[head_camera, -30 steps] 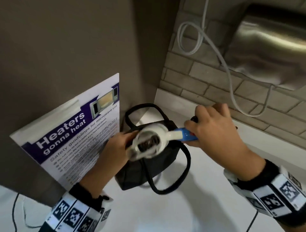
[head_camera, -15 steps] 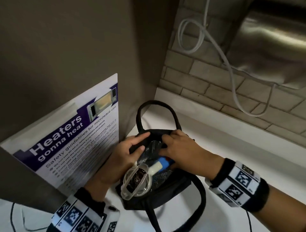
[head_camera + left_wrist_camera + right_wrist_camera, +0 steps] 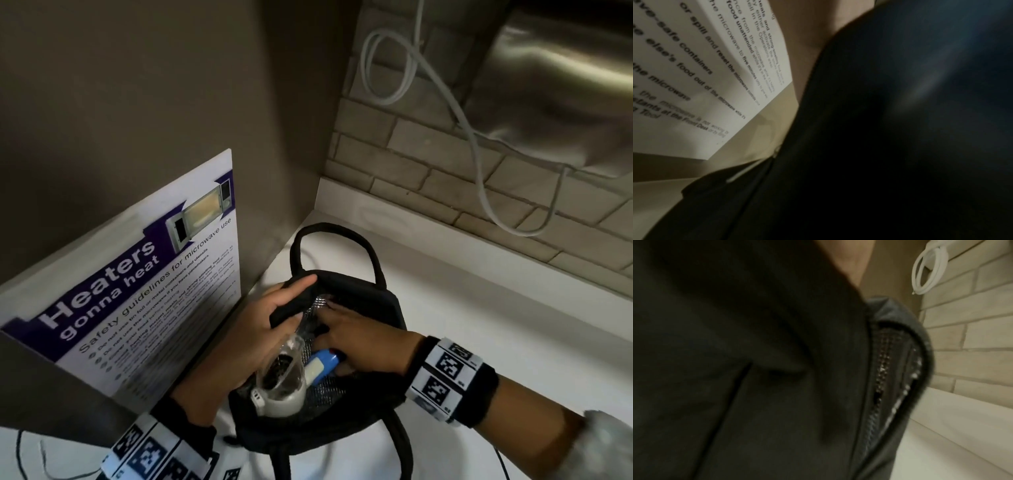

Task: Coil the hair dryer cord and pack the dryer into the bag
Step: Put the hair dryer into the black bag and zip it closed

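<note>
Lower now, one hair dryer (image 3: 291,373) sits in one bag (image 3: 370,308), left hand (image 3: 253,329) clamped on its rim, right hand (image 3: 356,339) grip unclear.

One black bag (image 3: 370,428) stood on one white counter (image 3: 479,342), and it carried two loop handles: one handle (image 3: 334,236) at the far side, a second handle (image 3: 402,445) at the near side. One hair dryer (image 3: 284,383) lay in the bag's mouth (white body, blue section on its grip). Two hands were recorded: one left hand (image 3: 260,329) and one right hand (image 3: 363,342), each wrist wearing one marker band. One microwave safety poster (image 3: 144,284) was on the side panel. One white cable (image 3: 445,113) hung against the brick wall, with one steel appliance (image 3: 561,85) above.
</note>
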Demonstrator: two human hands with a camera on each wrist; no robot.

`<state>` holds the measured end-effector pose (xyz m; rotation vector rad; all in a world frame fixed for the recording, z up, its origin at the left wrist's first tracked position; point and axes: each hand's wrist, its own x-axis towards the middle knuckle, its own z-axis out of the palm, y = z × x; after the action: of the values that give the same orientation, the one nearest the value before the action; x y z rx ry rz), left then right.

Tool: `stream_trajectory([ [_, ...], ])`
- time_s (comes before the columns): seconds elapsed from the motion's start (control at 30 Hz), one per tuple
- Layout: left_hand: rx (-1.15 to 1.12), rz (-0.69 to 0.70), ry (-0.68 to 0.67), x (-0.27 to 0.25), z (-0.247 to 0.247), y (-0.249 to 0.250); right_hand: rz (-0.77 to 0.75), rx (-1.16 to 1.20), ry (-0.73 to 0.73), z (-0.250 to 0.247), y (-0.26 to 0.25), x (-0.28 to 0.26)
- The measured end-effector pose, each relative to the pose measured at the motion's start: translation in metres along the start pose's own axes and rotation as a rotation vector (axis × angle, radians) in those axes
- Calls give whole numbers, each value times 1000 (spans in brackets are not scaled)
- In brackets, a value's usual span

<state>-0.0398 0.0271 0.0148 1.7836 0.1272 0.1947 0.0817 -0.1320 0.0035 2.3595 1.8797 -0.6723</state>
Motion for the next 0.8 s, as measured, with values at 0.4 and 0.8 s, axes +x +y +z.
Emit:
stream_trajectory([
  [0.4, 333, 62, 279, 3, -24, -11, 136, 150, 58, 4, -7, -20],
  [0.8, 217, -49, 489, -3, -7, -3, 142, 451, -6, -13, -30, -62],
])
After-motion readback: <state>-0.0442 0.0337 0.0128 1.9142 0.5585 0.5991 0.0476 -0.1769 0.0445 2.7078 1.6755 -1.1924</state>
